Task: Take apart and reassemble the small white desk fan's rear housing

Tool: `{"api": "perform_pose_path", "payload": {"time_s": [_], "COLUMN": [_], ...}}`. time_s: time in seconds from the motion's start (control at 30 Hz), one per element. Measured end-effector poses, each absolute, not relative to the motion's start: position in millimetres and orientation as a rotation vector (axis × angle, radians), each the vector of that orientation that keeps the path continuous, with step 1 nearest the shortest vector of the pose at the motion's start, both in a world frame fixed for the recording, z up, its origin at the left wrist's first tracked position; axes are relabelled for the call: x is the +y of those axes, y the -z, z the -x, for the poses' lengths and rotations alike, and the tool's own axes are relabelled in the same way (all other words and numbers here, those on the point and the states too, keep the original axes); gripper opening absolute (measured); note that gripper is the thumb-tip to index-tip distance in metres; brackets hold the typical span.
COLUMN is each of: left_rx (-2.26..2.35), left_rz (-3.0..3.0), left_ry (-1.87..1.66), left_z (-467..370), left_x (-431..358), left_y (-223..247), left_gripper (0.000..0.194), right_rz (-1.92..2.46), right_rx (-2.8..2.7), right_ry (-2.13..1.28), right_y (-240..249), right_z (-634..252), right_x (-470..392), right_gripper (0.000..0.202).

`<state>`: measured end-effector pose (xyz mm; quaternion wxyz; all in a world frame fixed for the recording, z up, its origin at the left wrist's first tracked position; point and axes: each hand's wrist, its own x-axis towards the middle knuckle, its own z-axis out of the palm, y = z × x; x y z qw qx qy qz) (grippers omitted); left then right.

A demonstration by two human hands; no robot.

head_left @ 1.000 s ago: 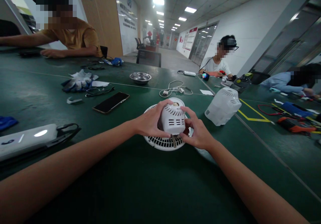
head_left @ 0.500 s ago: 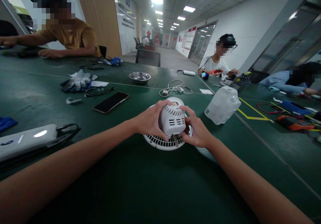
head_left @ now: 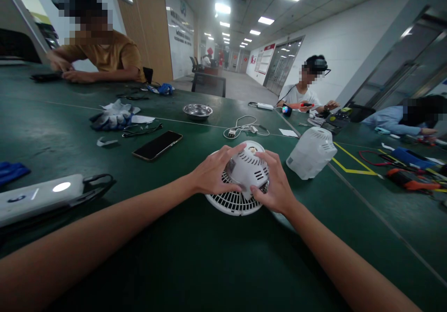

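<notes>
A white slotted plastic housing (head_left: 247, 174), which looks like a fan's motor cover, sits over a round white fan grille (head_left: 232, 206) on the green table. My left hand (head_left: 213, 170) grips its left side, thumb low at the front and fingers over the top. From the right, my right hand (head_left: 280, 184) holds it with the fingers on the upper side and the thumb at the lower front. Much of the grille's right and back part is hidden by the housing and my hands. Whether the housing touches the grille I cannot tell.
Right of my hands stands a whitish vented piece (head_left: 310, 154). Around lie a phone (head_left: 158, 145), a metal bowl (head_left: 198, 111), a white cable (head_left: 244, 128), gloves (head_left: 113, 115) and a white device (head_left: 42, 198). Tools (head_left: 407, 179) lie far right. Several people sit around the table.
Between my hands the housing has turned, its slotted side now facing more to the right, and it tilts differently. The person at left has drawn an outstretched arm in.
</notes>
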<state>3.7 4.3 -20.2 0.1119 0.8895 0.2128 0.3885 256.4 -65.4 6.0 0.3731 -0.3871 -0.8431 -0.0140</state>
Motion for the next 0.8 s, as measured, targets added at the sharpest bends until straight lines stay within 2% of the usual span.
{"api": "perform_pose_path", "payload": {"time_s": [0.2, 0.4, 0.5, 0.57, 0.7, 0.8], "left_rx": [0.485, 0.556, 0.690, 0.852, 1.208, 1.240], "left_rz": [-2.579, -2.474, -2.411, -2.345, -2.082, -1.905], "left_ry": [-1.205, -1.188, -1.175, -1.188, -1.153, -1.051], "left_z": [-6.1, -0.9, 1.8, 3.3, 7.1, 11.5], "left_x": [2.0, 2.5, 4.0, 7.5, 19.2, 28.5], "left_y": [24.6, 27.9, 29.8, 31.5, 36.5, 42.6], "left_gripper": [0.106, 0.076, 0.068, 0.063, 0.057, 0.059], "right_rz": [1.051, 1.108, 1.191, 1.285, 1.426, 1.434], "right_rx": [-2.180, -2.111, -2.032, -1.961, -1.901, -1.894], "right_ry": [0.022, 0.073, 0.035, -0.064, -0.288, -0.341], "right_y": [-16.1, -11.8, -5.6, -1.0, 5.0, 4.1], "right_z": [-256.7, -257.0, -263.3, -269.1, -279.2, -281.6], "right_x": [-71.2, -67.7, -60.0, -53.4, -44.2, -44.0], "right_gripper": [0.081, 0.076, 0.077, 0.082, 0.106, 0.111]}}
